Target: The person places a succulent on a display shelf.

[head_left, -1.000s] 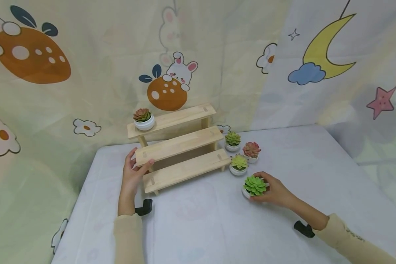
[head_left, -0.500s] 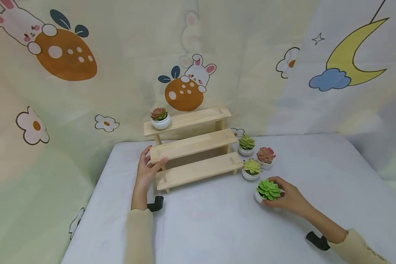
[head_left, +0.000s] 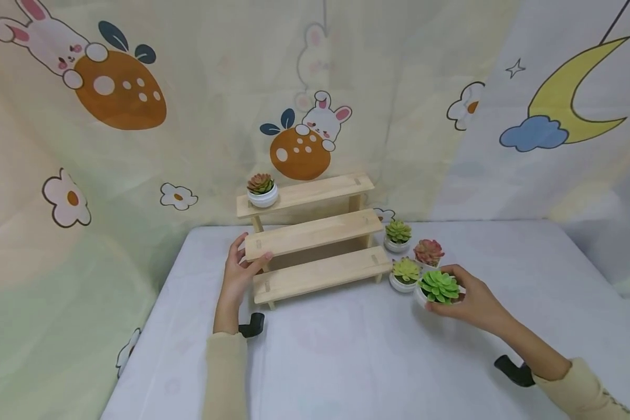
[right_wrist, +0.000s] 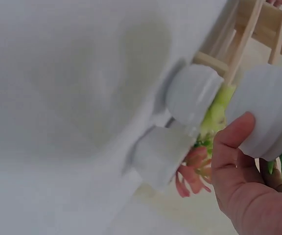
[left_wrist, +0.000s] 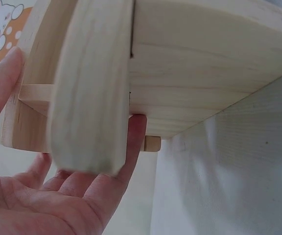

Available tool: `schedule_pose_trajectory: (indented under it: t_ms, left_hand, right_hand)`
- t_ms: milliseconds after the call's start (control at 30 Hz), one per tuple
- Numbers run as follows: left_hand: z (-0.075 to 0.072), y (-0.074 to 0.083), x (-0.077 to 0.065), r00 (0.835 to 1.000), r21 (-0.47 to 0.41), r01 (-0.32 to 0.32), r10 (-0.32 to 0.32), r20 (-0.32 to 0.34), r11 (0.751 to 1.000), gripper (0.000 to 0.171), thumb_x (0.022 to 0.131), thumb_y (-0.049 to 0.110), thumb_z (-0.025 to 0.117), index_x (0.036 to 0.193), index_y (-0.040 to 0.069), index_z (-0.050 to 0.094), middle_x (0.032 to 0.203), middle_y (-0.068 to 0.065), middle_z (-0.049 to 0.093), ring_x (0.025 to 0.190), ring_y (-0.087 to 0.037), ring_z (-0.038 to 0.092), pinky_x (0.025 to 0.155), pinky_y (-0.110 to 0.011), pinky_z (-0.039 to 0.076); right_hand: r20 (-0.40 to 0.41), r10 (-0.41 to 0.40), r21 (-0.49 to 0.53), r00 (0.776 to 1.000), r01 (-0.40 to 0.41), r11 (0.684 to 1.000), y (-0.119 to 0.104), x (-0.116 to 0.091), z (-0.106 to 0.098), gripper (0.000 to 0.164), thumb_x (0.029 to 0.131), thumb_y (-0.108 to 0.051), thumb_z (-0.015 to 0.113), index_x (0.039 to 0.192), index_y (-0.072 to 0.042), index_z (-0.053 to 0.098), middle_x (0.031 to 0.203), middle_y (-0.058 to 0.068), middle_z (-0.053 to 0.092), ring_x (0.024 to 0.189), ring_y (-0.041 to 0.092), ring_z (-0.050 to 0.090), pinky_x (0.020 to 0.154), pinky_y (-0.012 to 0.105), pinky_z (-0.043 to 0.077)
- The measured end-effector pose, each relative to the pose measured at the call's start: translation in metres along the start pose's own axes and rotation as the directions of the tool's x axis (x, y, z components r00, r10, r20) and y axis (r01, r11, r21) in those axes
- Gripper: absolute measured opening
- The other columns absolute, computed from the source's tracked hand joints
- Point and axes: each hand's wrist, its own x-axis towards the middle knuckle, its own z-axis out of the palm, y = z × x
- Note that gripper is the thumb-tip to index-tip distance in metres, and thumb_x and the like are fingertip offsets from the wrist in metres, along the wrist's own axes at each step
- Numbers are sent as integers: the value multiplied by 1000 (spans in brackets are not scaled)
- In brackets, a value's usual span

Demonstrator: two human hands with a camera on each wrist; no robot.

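A three-tier wooden shelf (head_left: 315, 233) stands near the back cloth. My left hand (head_left: 236, 280) grips the left end of its middle plank; in the left wrist view the thumb lies to one side and the fingers wrap under the wood (left_wrist: 89, 98). My right hand (head_left: 478, 300) holds a bright green potted succulent (head_left: 438, 286) by its white pot (right_wrist: 266, 112), raised off the table. Beyond it stand a yellow-green succulent (head_left: 406, 269), a red succulent (head_left: 429, 252) and a darker green succulent (head_left: 398, 231). A reddish-brown succulent (head_left: 261, 184) sits on the top plank's left end.
A white cloth covers the table (head_left: 336, 356). Behind rises a printed curtain (head_left: 210, 134) with rabbits, flowers and a moon. The standing pots sit close together at the shelf's right end, with the red one partly hidden in the head view.
My right hand has lifted the bright green succulent and moved it away from me, nearer the other pots. My left hand keeps its grip on the shelf. The head view has turned left.
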Motion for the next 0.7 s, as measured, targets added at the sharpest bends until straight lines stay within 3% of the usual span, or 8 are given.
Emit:
schedule_pose_trajectory:
  t_ms: [133,267,500,700]
  left_hand:
    - [-6,-9,5,1000,1,-6,6,-13,1000,88,86,14,76,155,22,21,142,-16,40,110,-24,52,88,-33,52]
    - [-12,-20,10,999,11,-25,25,-35,1000,88,86,17,77,154,26,23,141,-15,41,109,-24,52,81,-25,52]
    - [-9,-22,14,999,18,-44,44,-19,999,87,85,18,77,154,24,23,139,-16,41,109,-25,52,82,-29,52]
    - [-7,-24,15,998,4,-56,56,-12,998,86,85,16,77,153,23,25,137,-17,42,105,-24,53,80,-29,53]
  right_hand:
    - [-12,-37,-2,999,37,999,-8,12,-5,69,74,-23,86,126,3,48,123,24,55,106,39,55,72,38,55]
    - [-15,-74,14,997,74,997,-18,23,-6,67,74,-23,85,125,2,49,122,23,56,106,37,56,71,32,54]
    - [-23,-127,17,992,128,992,-28,39,-11,63,77,-18,83,126,3,50,127,24,55,108,37,56,68,27,53]
    - [-24,-140,13,990,140,990,-41,54,-19,63,78,-17,82,126,6,48,119,23,56,104,37,57,69,20,53]
